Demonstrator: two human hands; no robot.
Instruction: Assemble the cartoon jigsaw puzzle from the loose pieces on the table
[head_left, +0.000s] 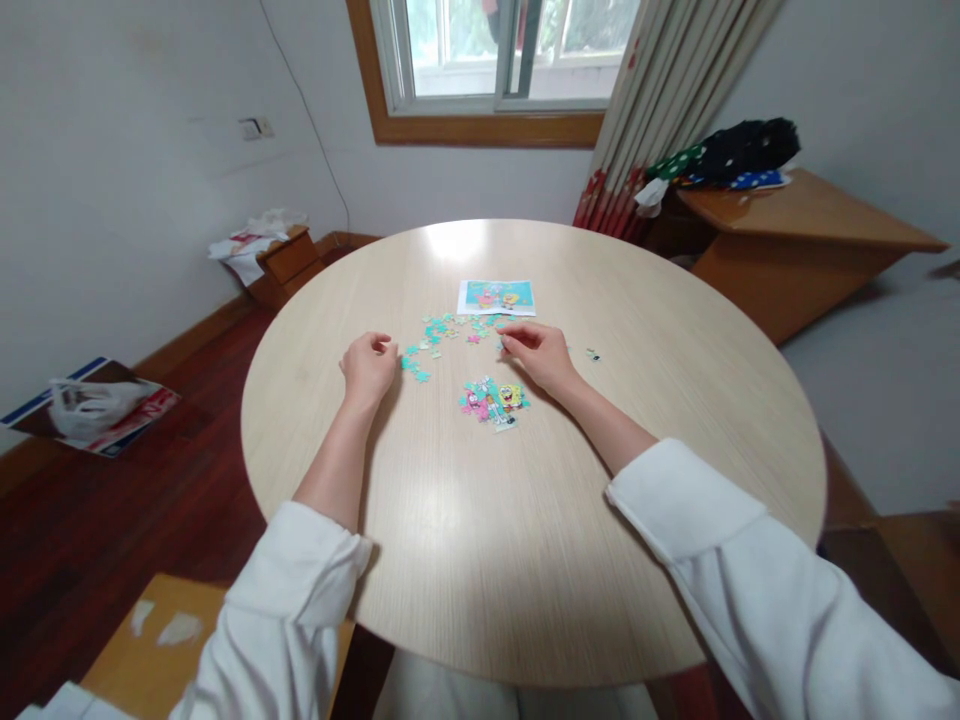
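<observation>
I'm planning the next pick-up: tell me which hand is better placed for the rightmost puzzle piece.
Probably the right hand: it's nearer the rightmost puzzle piece, while the left hand is left of the scattered pieces. Whether the right holds anything is unclear.

The head camera looks forward and down from above the near side of the table (450,570), close over the sleeves (701,510), facing the window (465,60); what is probably the wearer's lap (450,692) shows along the bottom.
</observation>
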